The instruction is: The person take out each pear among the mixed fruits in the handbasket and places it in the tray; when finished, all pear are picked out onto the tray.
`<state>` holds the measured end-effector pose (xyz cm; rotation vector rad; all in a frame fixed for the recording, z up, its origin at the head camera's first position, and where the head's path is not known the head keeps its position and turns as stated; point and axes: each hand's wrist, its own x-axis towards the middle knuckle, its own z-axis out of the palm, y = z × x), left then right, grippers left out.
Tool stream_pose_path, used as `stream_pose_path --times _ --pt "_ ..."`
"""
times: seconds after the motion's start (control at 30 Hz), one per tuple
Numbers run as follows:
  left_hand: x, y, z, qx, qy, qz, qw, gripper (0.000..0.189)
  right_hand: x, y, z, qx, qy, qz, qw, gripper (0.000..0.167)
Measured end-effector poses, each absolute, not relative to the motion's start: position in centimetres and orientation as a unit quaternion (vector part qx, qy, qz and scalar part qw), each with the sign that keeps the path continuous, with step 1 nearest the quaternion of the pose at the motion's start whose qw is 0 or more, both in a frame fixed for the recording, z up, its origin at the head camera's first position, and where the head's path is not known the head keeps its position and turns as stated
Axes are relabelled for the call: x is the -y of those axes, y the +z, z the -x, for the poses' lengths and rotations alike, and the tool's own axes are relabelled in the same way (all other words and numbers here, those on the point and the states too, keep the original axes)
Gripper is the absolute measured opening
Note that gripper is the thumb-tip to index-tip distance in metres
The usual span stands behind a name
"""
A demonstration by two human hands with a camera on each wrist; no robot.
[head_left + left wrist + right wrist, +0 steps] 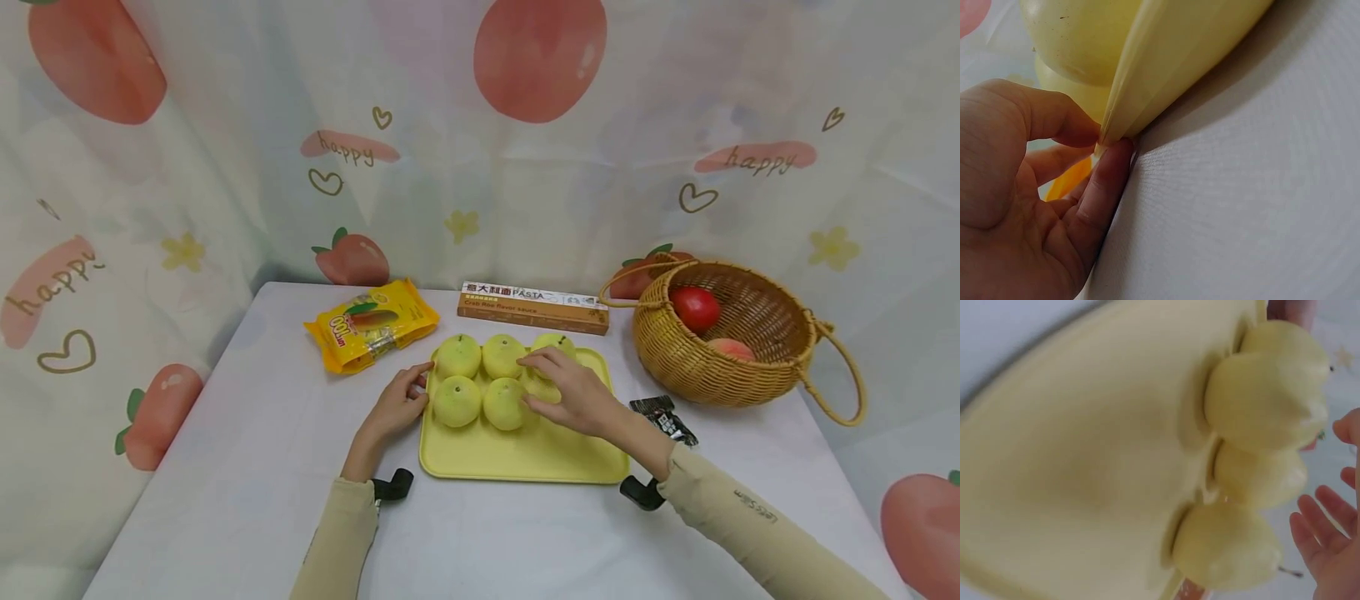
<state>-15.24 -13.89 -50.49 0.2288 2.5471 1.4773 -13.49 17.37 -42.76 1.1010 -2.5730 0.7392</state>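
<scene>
A yellow tray (517, 457) lies on the table with several round yellow-green pears (457, 403) standing in two rows on its far and left part. At its left edge, my left hand (393, 408) pinches the rim between thumb and fingers; the left wrist view shows the thumb (1069, 119) on the upper side of the rim. My right hand (573, 393) hovers over the right side of the pears, fingers spread and holding nothing. It partly hides the back right pear (553, 342). In the right wrist view, a gap separates the hand (1332, 544) from the pears (1225, 547).
A yellow snack bag (372, 325) lies behind left. Behind the tray is a brown pasta box (532, 308). At right stands a wicker basket (697, 375) holding a red fruit (695, 309) and a peach (731, 348). Small black packets (665, 419) lie between basket and tray.
</scene>
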Motion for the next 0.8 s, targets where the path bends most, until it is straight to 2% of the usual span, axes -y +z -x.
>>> stream_pose_path --times 0.2,0.53,0.63,0.8 --pt "14.0 -50.5 15.3 -0.859 0.498 -0.076 0.094 0.056 -19.7 -41.1 14.6 0.889 0.269 -0.345 0.136 0.03" --pt "14.2 -50.7 15.5 -0.862 0.492 -0.071 0.094 0.056 -23.7 -38.0 16.7 0.892 0.273 -0.316 0.174 0.026" --pt "14.2 -50.7 15.5 -0.861 0.494 -0.074 0.095 0.056 -24.9 -36.7 17.2 0.899 0.279 -0.297 0.16 0.026" --pt "14.1 -50.8 15.5 -0.86 0.495 -0.072 0.101 0.056 -27.4 -34.5 17.7 0.925 0.271 -0.25 0.087 0.024"
